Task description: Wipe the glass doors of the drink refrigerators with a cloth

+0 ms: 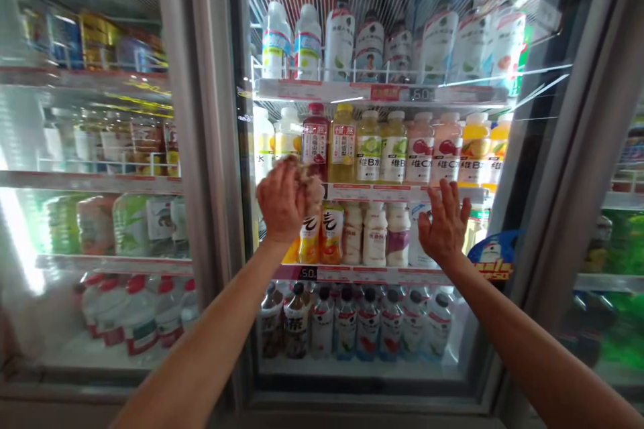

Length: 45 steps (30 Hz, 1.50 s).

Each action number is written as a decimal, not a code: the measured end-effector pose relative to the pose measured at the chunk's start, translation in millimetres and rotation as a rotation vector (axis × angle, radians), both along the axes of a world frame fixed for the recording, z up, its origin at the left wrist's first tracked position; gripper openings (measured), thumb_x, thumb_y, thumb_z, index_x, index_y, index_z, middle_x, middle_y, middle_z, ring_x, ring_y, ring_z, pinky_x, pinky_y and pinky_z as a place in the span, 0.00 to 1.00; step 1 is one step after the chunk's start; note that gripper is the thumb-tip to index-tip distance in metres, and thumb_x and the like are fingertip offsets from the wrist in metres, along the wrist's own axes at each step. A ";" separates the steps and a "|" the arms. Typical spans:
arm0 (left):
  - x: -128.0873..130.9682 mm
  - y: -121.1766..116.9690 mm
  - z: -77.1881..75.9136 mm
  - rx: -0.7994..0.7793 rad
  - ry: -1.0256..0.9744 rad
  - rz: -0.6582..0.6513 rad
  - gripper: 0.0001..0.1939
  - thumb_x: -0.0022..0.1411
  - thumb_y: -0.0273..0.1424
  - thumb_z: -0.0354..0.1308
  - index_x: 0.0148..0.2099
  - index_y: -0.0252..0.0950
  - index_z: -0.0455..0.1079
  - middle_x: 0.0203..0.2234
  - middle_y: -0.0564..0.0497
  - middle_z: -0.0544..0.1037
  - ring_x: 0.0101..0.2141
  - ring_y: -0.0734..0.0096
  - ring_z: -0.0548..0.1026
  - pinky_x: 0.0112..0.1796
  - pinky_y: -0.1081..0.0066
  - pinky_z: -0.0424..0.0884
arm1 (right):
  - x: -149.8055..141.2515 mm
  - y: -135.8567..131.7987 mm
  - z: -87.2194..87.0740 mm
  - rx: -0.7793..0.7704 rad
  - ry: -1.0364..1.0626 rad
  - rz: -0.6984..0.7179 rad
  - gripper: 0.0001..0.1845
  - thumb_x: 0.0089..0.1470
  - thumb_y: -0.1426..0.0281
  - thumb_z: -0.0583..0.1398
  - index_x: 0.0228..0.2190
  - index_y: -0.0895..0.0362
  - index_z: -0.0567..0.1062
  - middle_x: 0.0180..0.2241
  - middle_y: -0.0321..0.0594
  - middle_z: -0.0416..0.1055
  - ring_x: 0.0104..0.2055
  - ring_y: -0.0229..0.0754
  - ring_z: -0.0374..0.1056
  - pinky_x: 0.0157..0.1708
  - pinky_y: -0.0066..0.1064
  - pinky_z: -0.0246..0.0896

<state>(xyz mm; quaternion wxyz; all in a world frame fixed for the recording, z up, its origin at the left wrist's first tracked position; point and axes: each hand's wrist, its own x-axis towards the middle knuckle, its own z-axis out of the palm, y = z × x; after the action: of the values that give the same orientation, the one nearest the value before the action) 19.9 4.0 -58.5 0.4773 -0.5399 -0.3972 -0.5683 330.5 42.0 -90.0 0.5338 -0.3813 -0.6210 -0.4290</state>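
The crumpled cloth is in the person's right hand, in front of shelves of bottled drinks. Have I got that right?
Not quite: the side is wrong. The head view shows the crumpled cloth in the left hand; the right hand is open and holds no cloth. It is indeed in front of shelves of bottled drinks.

Lit cooler shelves (402, 194), bottled drinks (369, 147), upright in rows

"维B水" on grn btl (369, 147), "5.0" on lwr shelf tag (308, 273)
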 end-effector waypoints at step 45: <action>-25.8 -8.1 -11.1 -0.069 0.586 -0.035 0.24 0.63 0.28 0.47 0.61 0.38 0.52 0.54 0.49 0.67 0.59 0.68 0.57 0.59 0.60 0.54 | -1.6 1.3 -6.9 0.069 -0.015 0.021 0.30 0.54 0.68 0.51 0.59 0.54 0.55 0.63 0.47 0.48 0.64 0.50 0.43 0.60 0.51 0.36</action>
<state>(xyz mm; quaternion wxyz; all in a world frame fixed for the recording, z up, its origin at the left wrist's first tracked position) -5.8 -4.1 -69.7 0.5431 -0.7037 -0.2521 -0.3824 328.9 43.3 -96.8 0.5462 -0.3529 -0.6139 -0.4475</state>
